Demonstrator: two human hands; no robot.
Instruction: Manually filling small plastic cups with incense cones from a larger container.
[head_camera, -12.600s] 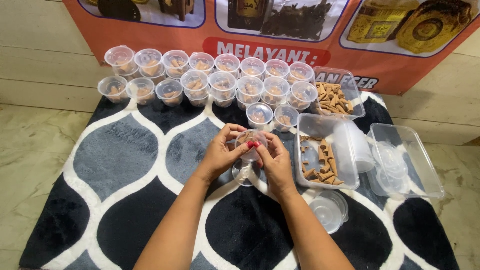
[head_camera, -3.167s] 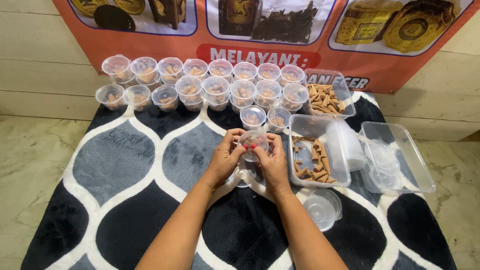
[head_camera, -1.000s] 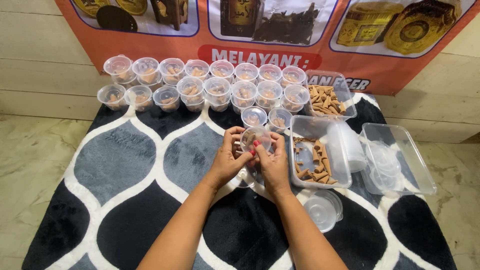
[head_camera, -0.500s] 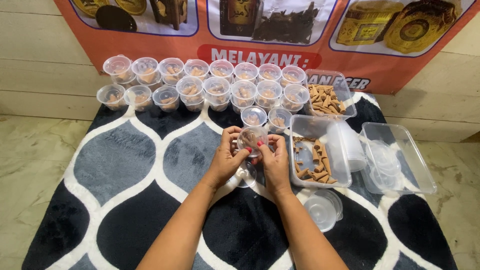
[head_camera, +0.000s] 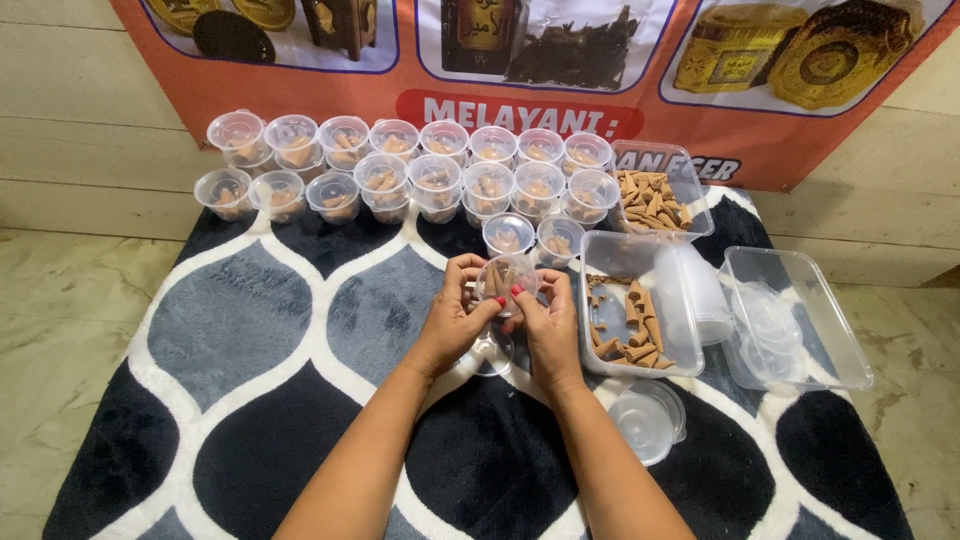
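From the left, I see my left hand and right hand closed in a shared grip on the small clear plastic cup of brown cones, upright between them, above the dark patterned rug, equally near both.

Glossy clear plastic cups on a seemingly plush rug.

Bright, even, diffuse light; soft shadows; sharp focus; faint glare on clear plastic; mild edge distortion.
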